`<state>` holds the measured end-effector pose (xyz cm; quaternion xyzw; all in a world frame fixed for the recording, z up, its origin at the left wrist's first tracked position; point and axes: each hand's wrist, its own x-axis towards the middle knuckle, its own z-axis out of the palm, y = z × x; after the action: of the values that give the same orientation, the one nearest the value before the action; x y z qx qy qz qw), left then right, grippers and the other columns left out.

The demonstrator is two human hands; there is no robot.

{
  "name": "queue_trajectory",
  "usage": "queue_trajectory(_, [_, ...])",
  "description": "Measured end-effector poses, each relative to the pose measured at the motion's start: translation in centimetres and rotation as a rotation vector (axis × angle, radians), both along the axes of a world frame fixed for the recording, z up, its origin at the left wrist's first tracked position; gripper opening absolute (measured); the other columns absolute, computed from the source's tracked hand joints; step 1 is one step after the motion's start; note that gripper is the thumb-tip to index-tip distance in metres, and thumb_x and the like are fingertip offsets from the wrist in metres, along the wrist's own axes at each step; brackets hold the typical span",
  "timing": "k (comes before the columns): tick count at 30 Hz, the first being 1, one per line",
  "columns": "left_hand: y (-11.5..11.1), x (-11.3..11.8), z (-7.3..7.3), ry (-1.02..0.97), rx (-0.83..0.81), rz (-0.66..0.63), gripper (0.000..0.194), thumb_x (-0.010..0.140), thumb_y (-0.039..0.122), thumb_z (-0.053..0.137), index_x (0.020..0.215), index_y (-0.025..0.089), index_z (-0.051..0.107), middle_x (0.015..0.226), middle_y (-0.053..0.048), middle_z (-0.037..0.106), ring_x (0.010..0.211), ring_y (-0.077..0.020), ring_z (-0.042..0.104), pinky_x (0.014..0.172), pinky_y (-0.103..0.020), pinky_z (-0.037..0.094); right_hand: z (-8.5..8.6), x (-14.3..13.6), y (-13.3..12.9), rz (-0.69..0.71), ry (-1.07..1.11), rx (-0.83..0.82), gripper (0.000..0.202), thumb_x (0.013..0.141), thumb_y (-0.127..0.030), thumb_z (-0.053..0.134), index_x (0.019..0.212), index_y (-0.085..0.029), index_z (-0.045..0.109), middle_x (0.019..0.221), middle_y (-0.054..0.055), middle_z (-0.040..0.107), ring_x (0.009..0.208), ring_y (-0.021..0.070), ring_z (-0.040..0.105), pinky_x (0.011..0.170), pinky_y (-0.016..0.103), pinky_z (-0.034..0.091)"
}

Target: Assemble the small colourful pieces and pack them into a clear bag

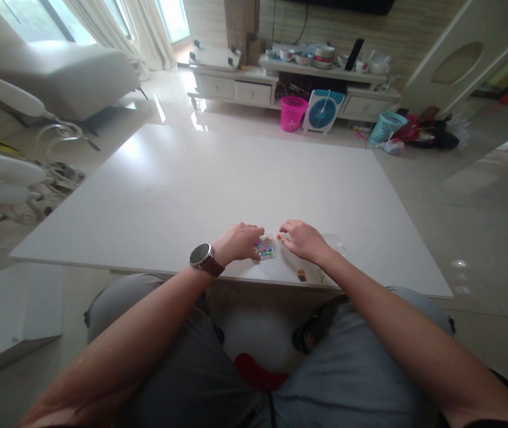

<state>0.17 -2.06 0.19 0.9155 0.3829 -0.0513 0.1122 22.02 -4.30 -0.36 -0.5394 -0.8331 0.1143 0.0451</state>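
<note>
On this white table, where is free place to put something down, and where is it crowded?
The white table is bare across its far half and left side, beyond the left hand and right hand. The crowded spot is the near edge: the small clear box of coloured pieces between both hands, and a tiny yellow figure beside the right wrist.

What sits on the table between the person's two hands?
In the head view, a small clear box of colourful pieces lies between the left hand and the right hand; the left fingers touch it. Right fingertips pinch a tiny orange piece.
</note>
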Motion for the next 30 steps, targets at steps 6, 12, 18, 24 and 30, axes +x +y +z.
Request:
queue_trajectory(6, [0.0,0.1,0.1,0.012,-0.001,0.0,0.045,0.071,0.044,0.077,0.106,0.021,0.061,0.1,-0.006,0.072,0.088,-0.0244,0.068,0.07,-0.031,0.042,-0.6,-0.2,-0.2,0.033,-0.053,-0.101,0.015,0.092,-0.018,0.053,0.098,-0.019,0.067,0.102,0.007,0.066,0.09,0.0173,0.061,0.077,0.026,0.04])
queue_trajectory(12, [-0.1,0.2,0.2,0.02,0.002,0.005,0.045,0.073,0.044,0.076,0.108,0.02,0.062,0.102,-0.007,0.072,0.091,-0.0245,0.068,0.072,-0.03,0.043,-0.8,-0.5,-0.2,0.038,-0.07,-0.088,0.014,0.095,-0.023,0.052,0.099,-0.019,0.065,0.099,0.007,0.066,0.09,0.0178,0.06,0.076,0.026,0.04])
queue_trajectory(18, [-0.1,0.1,0.1,0.011,-0.002,0.006,0.042,0.072,0.042,0.077,0.104,0.02,0.062,0.098,-0.006,0.072,0.089,-0.0241,0.068,0.071,-0.03,0.043,-0.8,-0.9,-0.2,0.07,-0.115,-0.05,0.014,0.093,-0.021,0.055,0.093,-0.02,0.068,0.099,0.007,0.067,0.096,0.0194,0.059,0.081,0.027,0.041])
queue_trajectory(24, [-0.2,0.2,0.1,-0.002,0.001,0.012,0.042,0.071,0.042,0.077,0.103,0.02,0.062,0.1,-0.006,0.072,0.091,-0.0249,0.068,0.072,-0.031,0.044,0.4,-1.0,-0.3,0.073,-0.022,0.063,0.012,0.091,-0.022,0.057,0.093,-0.02,0.069,0.097,0.007,0.066,0.096,0.0205,0.057,0.081,0.029,0.04])
queue_trajectory(30, [-0.1,0.2,0.0,0.002,0.027,-0.006,0.038,0.072,0.044,0.077,0.096,0.019,0.061,0.098,-0.007,0.072,0.09,-0.0251,0.069,0.07,-0.031,0.044,-0.1,-1.4,-0.7,0.223,0.088,0.003,0.008,0.088,-0.019,0.062,0.091,-0.02,0.069,0.093,0.006,0.066,0.09,0.0183,0.057,0.077,0.027,0.04])
